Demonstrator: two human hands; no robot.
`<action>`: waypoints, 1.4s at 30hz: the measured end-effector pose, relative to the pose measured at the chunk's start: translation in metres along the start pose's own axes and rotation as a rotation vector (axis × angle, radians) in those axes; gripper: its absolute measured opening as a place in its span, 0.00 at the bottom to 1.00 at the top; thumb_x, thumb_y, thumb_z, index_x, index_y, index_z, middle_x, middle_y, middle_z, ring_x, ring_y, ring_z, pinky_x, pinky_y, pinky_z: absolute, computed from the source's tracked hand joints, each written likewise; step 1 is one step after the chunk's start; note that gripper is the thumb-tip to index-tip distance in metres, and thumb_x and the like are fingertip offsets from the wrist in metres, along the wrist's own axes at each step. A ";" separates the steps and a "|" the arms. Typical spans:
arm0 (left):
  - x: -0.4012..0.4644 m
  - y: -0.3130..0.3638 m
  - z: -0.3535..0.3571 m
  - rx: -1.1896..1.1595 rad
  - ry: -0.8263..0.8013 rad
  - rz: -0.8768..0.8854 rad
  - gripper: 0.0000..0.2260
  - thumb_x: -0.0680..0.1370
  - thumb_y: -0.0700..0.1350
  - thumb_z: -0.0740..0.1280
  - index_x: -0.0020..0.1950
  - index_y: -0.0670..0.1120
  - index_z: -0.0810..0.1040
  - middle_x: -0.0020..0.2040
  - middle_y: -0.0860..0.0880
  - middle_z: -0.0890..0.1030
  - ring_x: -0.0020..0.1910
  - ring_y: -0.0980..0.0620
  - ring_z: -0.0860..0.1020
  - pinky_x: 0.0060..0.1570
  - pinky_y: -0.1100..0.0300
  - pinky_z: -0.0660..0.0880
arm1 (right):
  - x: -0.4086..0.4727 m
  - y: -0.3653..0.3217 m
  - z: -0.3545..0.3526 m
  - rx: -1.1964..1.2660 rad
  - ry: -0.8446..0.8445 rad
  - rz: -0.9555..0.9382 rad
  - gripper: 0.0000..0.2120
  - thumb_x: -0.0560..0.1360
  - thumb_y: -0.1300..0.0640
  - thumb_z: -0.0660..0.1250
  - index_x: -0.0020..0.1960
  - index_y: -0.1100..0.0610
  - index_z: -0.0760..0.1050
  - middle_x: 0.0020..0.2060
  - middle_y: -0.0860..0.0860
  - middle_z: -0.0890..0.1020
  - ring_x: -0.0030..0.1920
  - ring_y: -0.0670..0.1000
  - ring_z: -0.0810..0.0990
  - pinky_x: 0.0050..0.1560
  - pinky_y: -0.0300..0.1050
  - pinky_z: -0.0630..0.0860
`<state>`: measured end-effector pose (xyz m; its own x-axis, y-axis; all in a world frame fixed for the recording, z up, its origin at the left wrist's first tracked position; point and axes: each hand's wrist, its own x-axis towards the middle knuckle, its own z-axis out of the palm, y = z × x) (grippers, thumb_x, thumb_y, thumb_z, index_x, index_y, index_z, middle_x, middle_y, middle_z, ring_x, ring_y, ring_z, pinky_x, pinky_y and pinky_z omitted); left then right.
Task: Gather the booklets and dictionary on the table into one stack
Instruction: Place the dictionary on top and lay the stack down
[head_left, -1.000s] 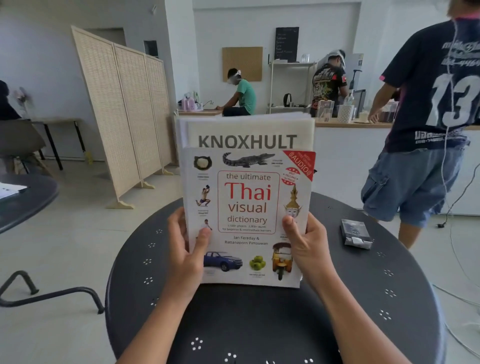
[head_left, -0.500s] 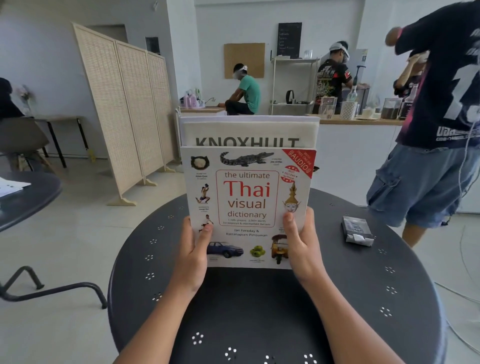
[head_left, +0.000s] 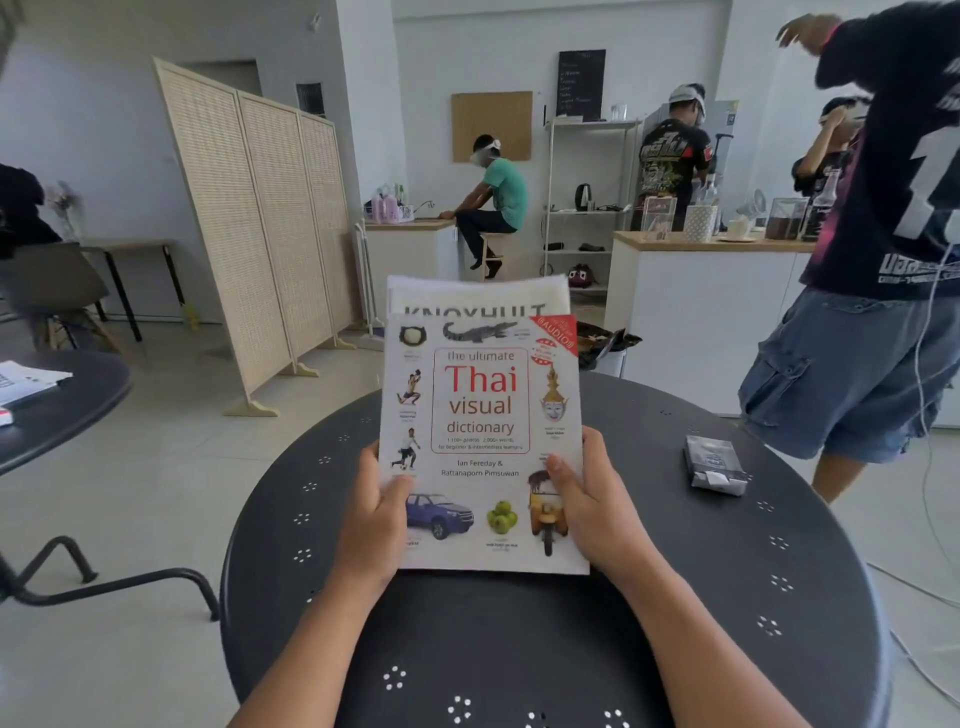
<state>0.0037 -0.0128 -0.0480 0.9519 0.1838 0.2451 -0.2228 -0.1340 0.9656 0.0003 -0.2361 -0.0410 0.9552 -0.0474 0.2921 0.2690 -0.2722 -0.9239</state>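
A white Thai visual dictionary (head_left: 480, 415) stands upright over the round black table (head_left: 727, 597), its cover facing me. Behind it, white booklets (head_left: 478, 296) with dark lettering stick up above its top edge. My left hand (head_left: 371, 525) grips the stack's lower left side, thumb on the cover. On the lower right side my right hand (head_left: 597, 504) holds it the same way. The stack's bottom edge is at the table surface; I cannot tell whether it touches.
A small grey packet (head_left: 714, 464) lies on the table to the right. A person in a dark jersey (head_left: 883, 234) stands close at the right edge. Another dark table (head_left: 67, 410) with papers is at left. A folding screen (head_left: 260, 223) and a counter (head_left: 701, 301) stand behind.
The stack has dropped lower in my hands' grip, and the booklets show less above the dictionary. The person at right raised an arm.
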 end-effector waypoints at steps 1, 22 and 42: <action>0.001 0.000 -0.001 0.021 -0.001 -0.024 0.13 0.82 0.37 0.59 0.63 0.50 0.74 0.56 0.53 0.84 0.50 0.57 0.85 0.46 0.59 0.81 | 0.001 -0.001 0.001 -0.026 -0.012 0.030 0.08 0.84 0.54 0.59 0.63 0.48 0.66 0.53 0.39 0.83 0.50 0.38 0.84 0.46 0.38 0.83; 0.025 -0.006 -0.008 0.919 -0.128 -0.178 0.14 0.79 0.49 0.60 0.56 0.44 0.80 0.60 0.43 0.74 0.47 0.47 0.76 0.43 0.57 0.69 | 0.006 -0.008 -0.001 -0.458 -0.077 0.370 0.12 0.80 0.48 0.64 0.57 0.53 0.80 0.46 0.45 0.84 0.41 0.44 0.82 0.34 0.38 0.76; 0.010 -0.023 -0.010 0.766 0.097 0.053 0.13 0.79 0.51 0.63 0.46 0.44 0.81 0.46 0.47 0.84 0.45 0.44 0.79 0.43 0.49 0.79 | -0.001 -0.005 0.025 -0.226 0.061 0.314 0.10 0.79 0.55 0.66 0.60 0.52 0.72 0.53 0.44 0.83 0.43 0.38 0.80 0.31 0.30 0.71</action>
<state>0.0158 0.0013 -0.0666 0.9136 0.2381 0.3296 -0.0262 -0.7744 0.6321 0.0011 -0.2112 -0.0432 0.9758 -0.2174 0.0244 -0.0755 -0.4394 -0.8951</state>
